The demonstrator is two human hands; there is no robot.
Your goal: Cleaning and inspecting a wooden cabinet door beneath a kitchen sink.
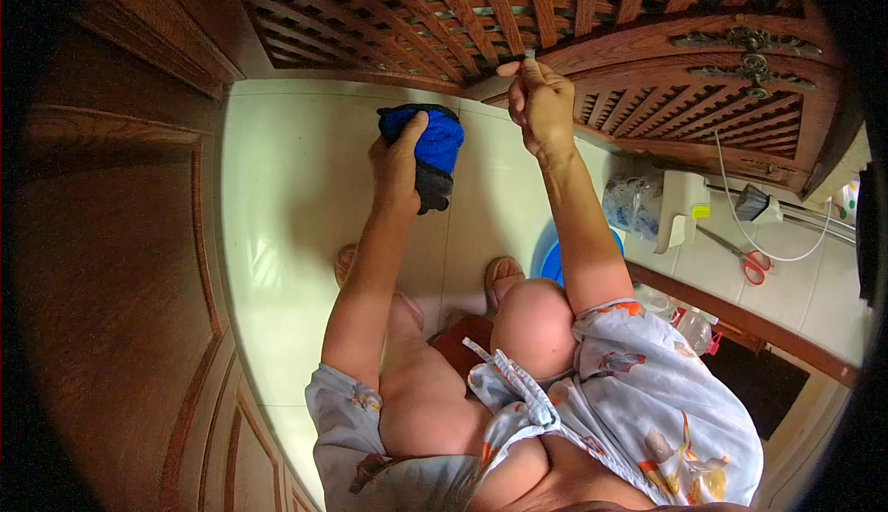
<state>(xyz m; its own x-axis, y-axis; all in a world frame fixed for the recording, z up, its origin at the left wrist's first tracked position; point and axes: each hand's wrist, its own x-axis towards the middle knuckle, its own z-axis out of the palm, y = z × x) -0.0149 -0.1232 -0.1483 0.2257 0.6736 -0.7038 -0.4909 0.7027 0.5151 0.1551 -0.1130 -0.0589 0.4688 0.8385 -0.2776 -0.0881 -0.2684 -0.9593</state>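
Observation:
My left hand (399,165) grips a folded blue cloth (440,139) with a black edge and dark underside, held above the tiled floor. The thumb lies on top of the cloth. My right hand (544,103) is raised at the lower edge of a wooden lattice cabinet door (479,19), its fingertips at the frame. Something small and pale shows just beyond those fingertips; whether the fingers pinch it or the door's edge cannot be told.
At right, a tiled counter (784,304) holds red-handled scissors (755,266), a brush (756,204), a white cable (723,165) and a plastic-wrapped bundle (630,201). A blue basin (553,262) stands below my right forearm. Wooden panelling (118,255) borders the left side.

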